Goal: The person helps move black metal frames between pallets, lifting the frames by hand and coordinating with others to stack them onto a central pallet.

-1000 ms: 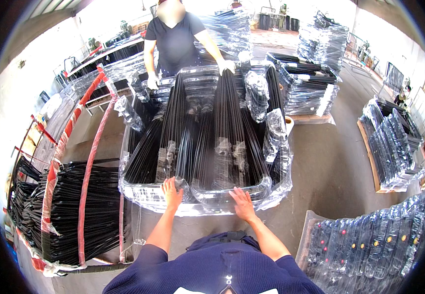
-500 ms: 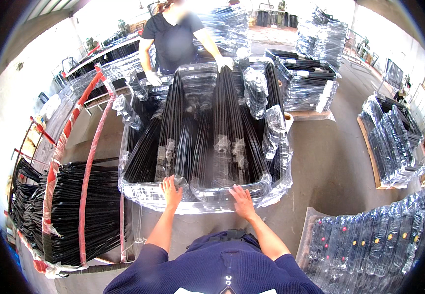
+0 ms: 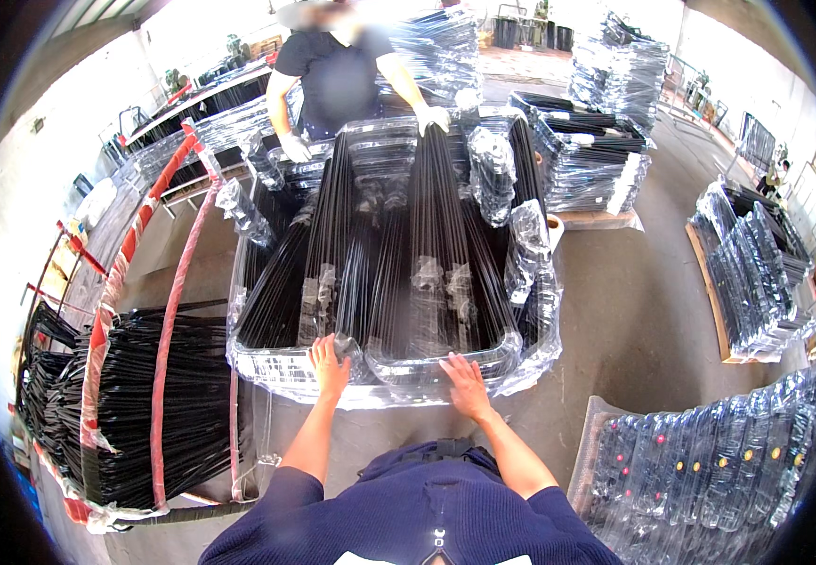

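My left hand [image 3: 331, 365] lies with fingers stretched out on the near rim of a large stack of black, rounded frames [image 3: 271, 363] wrapped in clear film. Farther right, my right hand [image 3: 466, 384] rests on the same wrapped rim, fingers apart. Neither hand grips anything. Inside the stack, long thin black rods [image 3: 441, 202] run from near to far in several bundles, with crumpled clear plastic [image 3: 427, 282] over parts of them. Across the stack a co-worker [image 3: 342, 85] in a dark top and white gloves [image 3: 431, 120] touches the far end.
On the left, a red-and-white wrapped rack [image 3: 165, 377] holds many thin black rods [image 3: 201, 405]. Film-wrapped black bundles [image 3: 700, 461] lie at the lower right. More wrapped stacks stand on pallets at right [image 3: 751, 264] and behind [image 3: 587, 160]. Grey floor [image 3: 615, 320] lies between them.
The co-worker's head and upper body have shifted slightly to the right. My hands stay in nearly the same place on the rim.
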`<move>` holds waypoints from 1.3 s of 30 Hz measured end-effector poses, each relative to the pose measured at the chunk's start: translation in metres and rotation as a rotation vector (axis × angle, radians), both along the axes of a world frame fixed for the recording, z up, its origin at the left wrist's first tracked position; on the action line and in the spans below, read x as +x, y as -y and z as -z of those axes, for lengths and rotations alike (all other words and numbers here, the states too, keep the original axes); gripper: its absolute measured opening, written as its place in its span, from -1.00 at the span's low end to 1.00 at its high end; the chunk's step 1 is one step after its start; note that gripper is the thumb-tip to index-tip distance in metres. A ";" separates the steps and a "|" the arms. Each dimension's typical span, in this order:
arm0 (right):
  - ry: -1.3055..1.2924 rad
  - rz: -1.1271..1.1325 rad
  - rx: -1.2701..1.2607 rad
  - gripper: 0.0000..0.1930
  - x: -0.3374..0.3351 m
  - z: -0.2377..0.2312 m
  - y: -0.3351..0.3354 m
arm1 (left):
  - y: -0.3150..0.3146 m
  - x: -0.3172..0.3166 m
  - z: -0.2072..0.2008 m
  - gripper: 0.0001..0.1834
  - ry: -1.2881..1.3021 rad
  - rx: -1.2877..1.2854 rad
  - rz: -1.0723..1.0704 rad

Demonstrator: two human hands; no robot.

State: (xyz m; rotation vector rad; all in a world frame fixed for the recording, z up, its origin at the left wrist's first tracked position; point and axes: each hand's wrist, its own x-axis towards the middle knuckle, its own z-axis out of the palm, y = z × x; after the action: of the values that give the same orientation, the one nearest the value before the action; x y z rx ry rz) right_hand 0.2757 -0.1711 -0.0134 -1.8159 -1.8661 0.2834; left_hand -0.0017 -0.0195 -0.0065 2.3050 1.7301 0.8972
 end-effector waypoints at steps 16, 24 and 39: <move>-0.001 -0.001 0.002 -0.33 -0.001 -0.002 0.001 | 0.000 -0.001 0.000 -0.25 -0.002 0.011 0.014; 0.009 -0.015 -0.018 -0.32 0.000 0.000 0.000 | -0.001 -0.002 0.001 -0.25 -0.015 0.020 0.009; 0.018 -0.005 -0.031 -0.31 0.000 0.003 -0.002 | 0.000 -0.002 0.001 -0.26 0.005 0.007 0.011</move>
State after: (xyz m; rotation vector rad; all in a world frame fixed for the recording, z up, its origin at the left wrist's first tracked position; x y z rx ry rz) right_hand 0.2759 -0.1695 -0.0162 -1.8405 -1.8891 0.3007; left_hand -0.0041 -0.0191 -0.0075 2.3126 1.7134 0.9069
